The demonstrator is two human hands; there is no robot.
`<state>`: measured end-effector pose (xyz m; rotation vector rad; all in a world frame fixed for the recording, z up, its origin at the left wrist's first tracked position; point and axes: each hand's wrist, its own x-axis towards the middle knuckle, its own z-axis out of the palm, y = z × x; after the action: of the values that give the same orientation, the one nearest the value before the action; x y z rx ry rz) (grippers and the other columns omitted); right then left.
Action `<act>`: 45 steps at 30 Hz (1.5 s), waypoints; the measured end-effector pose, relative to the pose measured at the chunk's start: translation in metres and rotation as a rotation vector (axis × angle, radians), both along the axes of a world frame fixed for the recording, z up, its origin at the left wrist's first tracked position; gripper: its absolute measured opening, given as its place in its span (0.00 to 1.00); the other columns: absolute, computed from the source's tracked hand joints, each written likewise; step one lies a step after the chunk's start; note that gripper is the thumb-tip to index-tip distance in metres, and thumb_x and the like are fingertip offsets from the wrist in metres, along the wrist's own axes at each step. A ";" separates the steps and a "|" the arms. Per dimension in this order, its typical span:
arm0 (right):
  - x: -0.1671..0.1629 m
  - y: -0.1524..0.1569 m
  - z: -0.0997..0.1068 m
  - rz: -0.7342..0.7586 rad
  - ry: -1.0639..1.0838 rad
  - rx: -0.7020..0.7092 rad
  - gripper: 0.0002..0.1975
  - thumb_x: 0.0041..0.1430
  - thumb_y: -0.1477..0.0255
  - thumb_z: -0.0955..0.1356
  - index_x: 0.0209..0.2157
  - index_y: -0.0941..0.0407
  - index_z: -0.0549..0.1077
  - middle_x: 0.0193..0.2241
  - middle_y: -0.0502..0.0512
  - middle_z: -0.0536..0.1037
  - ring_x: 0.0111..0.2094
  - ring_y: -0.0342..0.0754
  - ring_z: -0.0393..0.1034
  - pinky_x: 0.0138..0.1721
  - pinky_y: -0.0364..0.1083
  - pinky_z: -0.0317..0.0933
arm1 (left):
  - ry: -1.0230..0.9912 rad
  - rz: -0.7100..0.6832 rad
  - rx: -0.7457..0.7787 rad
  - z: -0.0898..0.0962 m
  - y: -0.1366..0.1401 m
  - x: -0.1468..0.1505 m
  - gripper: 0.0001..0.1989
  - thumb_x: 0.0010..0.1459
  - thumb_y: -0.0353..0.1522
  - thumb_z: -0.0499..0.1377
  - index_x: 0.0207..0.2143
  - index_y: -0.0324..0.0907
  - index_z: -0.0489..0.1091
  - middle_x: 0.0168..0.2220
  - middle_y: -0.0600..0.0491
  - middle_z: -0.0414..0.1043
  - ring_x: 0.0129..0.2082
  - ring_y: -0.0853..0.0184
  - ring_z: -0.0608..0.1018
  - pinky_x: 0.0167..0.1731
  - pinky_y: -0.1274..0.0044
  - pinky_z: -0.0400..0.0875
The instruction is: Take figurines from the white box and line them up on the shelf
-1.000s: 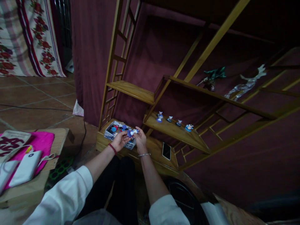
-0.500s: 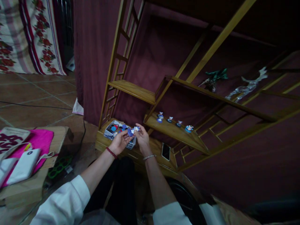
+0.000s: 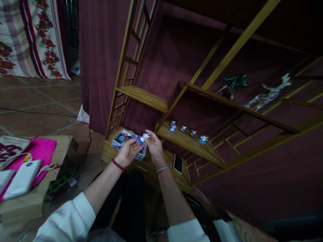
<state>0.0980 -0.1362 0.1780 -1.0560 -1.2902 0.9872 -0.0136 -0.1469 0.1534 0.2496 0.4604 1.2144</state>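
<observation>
Between my hands, over the right part of a patterned box (image 3: 116,145), is a small white and purple figurine (image 3: 144,136) with a round purple base (image 3: 139,140). My left hand (image 3: 128,152) pinches the base between thumb and fingers. My right hand (image 3: 154,145) grips the figurine's body; its fingers partly cover it. Inside the box lie several loose pieces, one a blue disc (image 3: 122,137). On the shelf to the right stand several similar figurines, among them one on a purple base (image 3: 172,128) and one on a blue base (image 3: 204,139).
A phone (image 3: 178,163) lies on the low wooden ledge right of my hands. Higher up, a clear deer ornament (image 3: 268,95) and a green ornament (image 3: 236,81) stand on a shelf. At left, a cardboard box (image 3: 22,210) carries a white power bank-like block (image 3: 22,178) and a pink cloth (image 3: 47,148).
The figurine and its base have shifted slightly between my fingers, with the base showing more. Both hands stay close together near the box; my view has moved a little.
</observation>
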 end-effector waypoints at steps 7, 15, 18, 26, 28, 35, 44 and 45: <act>0.001 0.002 0.001 -0.010 -0.021 0.008 0.21 0.42 0.73 0.68 0.42 0.57 0.68 0.34 0.53 0.74 0.35 0.43 0.67 0.39 0.44 0.62 | 0.011 -0.011 0.017 0.000 0.000 0.001 0.06 0.52 0.25 0.50 0.28 0.35 0.67 0.25 0.47 0.71 0.25 0.70 0.75 0.28 0.79 0.70; 0.004 0.004 -0.003 -0.019 -0.058 0.014 0.20 0.41 0.72 0.68 0.41 0.57 0.69 0.35 0.54 0.74 0.36 0.44 0.68 0.42 0.46 0.62 | 0.016 -0.010 0.000 -0.005 0.003 0.002 0.05 0.53 0.25 0.51 0.27 0.36 0.66 0.24 0.49 0.71 0.24 0.70 0.75 0.27 0.80 0.70; 0.004 0.004 -0.003 -0.013 -0.066 0.010 0.20 0.41 0.73 0.68 0.41 0.57 0.70 0.34 0.53 0.74 0.36 0.44 0.68 0.42 0.46 0.62 | 0.018 -0.010 -0.012 -0.006 0.003 0.003 0.05 0.53 0.26 0.51 0.27 0.36 0.66 0.23 0.49 0.71 0.24 0.70 0.75 0.26 0.80 0.70; 0.003 0.003 -0.001 -0.008 -0.078 0.003 0.20 0.41 0.72 0.68 0.41 0.56 0.70 0.35 0.53 0.74 0.36 0.45 0.68 0.41 0.46 0.62 | 0.019 -0.001 -0.005 -0.007 0.003 0.002 0.05 0.54 0.27 0.52 0.28 0.35 0.66 0.24 0.49 0.71 0.25 0.70 0.75 0.28 0.80 0.70; 0.003 0.004 -0.003 -0.008 -0.078 0.009 0.20 0.42 0.71 0.68 0.41 0.56 0.69 0.35 0.53 0.74 0.37 0.45 0.68 0.42 0.46 0.62 | 0.019 0.001 0.000 -0.007 0.003 0.002 0.05 0.54 0.27 0.51 0.28 0.35 0.66 0.25 0.49 0.71 0.25 0.70 0.75 0.28 0.79 0.71; 0.002 0.002 -0.003 0.008 -0.087 -0.010 0.20 0.42 0.71 0.68 0.41 0.57 0.69 0.35 0.54 0.74 0.37 0.45 0.68 0.41 0.45 0.62 | 0.023 -0.012 -0.001 -0.009 0.002 0.002 0.06 0.54 0.27 0.52 0.30 0.35 0.67 0.25 0.48 0.72 0.25 0.70 0.75 0.29 0.79 0.71; 0.008 0.004 -0.009 0.080 -0.193 0.055 0.18 0.43 0.73 0.67 0.40 0.55 0.68 0.32 0.51 0.73 0.33 0.42 0.68 0.36 0.43 0.64 | 0.011 0.003 -0.022 -0.010 -0.002 0.003 0.06 0.55 0.26 0.51 0.29 0.35 0.67 0.26 0.48 0.72 0.27 0.70 0.75 0.33 0.78 0.71; 0.009 0.005 -0.010 0.092 -0.211 0.059 0.18 0.43 0.73 0.66 0.40 0.55 0.67 0.33 0.51 0.72 0.33 0.42 0.68 0.36 0.43 0.64 | -0.003 0.002 -0.025 -0.011 -0.003 0.003 0.06 0.55 0.26 0.51 0.30 0.34 0.67 0.28 0.48 0.73 0.28 0.70 0.75 0.34 0.77 0.71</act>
<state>0.1066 -0.1313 0.1675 -1.0847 -1.5433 0.9182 -0.0104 -0.1495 0.1429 0.2264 0.4733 1.2097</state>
